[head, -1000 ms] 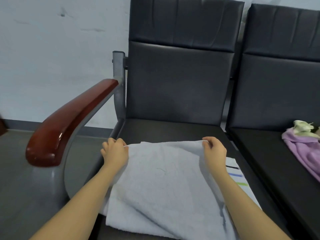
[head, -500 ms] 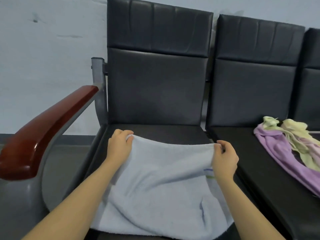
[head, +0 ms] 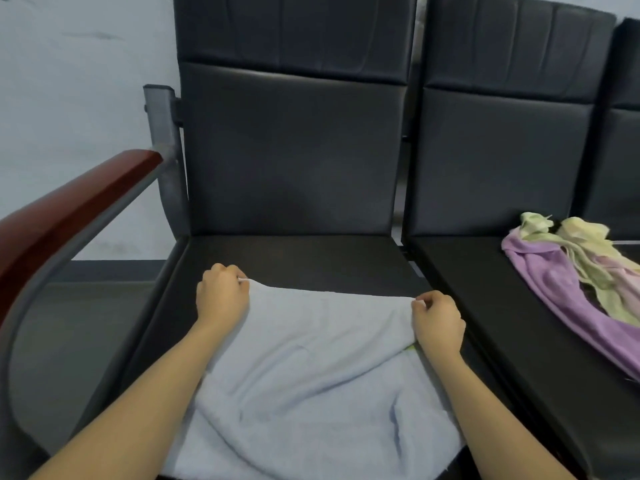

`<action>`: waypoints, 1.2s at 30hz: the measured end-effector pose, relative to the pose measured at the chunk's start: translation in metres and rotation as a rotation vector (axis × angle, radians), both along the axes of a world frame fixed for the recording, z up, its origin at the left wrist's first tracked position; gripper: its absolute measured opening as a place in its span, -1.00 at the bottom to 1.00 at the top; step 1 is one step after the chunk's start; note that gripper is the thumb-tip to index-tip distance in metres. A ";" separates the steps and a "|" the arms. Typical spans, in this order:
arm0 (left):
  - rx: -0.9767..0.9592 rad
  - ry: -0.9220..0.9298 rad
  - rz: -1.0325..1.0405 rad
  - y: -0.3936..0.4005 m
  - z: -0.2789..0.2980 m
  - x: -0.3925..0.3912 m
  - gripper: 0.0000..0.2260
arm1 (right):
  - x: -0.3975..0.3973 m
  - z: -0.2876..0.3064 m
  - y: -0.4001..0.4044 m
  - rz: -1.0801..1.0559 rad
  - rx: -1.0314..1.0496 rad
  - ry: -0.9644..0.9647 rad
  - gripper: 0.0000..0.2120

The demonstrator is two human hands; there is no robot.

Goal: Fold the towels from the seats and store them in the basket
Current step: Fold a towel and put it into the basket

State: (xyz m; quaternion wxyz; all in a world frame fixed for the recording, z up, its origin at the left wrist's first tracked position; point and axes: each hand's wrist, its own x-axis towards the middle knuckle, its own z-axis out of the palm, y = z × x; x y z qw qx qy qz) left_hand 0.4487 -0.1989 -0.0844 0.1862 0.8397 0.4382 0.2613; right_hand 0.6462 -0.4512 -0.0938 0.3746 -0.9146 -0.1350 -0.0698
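head view: both hands (left [head: 221,296], right [head: 437,325]) pinch towel [head: 311,375] corners, folded edge crosswise.

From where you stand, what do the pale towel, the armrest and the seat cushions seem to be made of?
Pale towel: soft terry-like cloth, matte, fuzzy, creasing.
Armrest: probably varnished reddish wood, glossy; could be plastic.
Seat cushions: black leather or vinyl, smooth, faint sheen.

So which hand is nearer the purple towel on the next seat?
Right. The right hand pinches the pale blue towel's corner beside that seat; the left hand holds the far corner, away from the purple towel.
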 end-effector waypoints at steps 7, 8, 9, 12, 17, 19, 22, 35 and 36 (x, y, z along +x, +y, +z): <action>0.027 -0.027 0.071 -0.009 -0.005 0.002 -0.93 | 0.005 -0.006 0.000 0.083 -0.071 -0.084 -0.92; 0.029 -0.053 0.088 -0.009 -0.004 0.000 -0.92 | 0.006 -0.007 0.000 0.097 -0.083 -0.095 -0.92; 0.032 -0.062 0.095 -0.010 -0.005 -0.002 -0.92 | 0.006 -0.007 0.000 0.105 -0.089 -0.101 -0.93; 0.069 0.004 0.069 -0.010 -0.009 -0.006 -0.95 | 0.004 -0.008 0.000 0.116 -0.082 -0.098 -0.92; 0.046 0.148 0.067 -0.011 -0.006 -0.003 -0.90 | 0.001 -0.005 -0.002 0.127 -0.081 -0.085 -0.85; 0.017 0.231 0.105 -0.012 0.000 -0.002 -0.84 | 0.002 -0.004 -0.001 0.141 -0.105 -0.066 -0.81; -0.007 0.268 0.122 -0.013 0.003 -0.003 -0.77 | -0.002 -0.002 -0.001 0.156 -0.086 -0.094 -0.83; -0.084 -0.255 -0.180 -0.030 0.050 -0.060 -0.91 | -0.058 0.044 -0.012 0.211 0.238 -0.193 -0.84; -0.080 -0.297 -0.186 -0.034 0.058 -0.066 -0.91 | -0.062 0.052 -0.014 0.218 0.241 -0.221 -0.85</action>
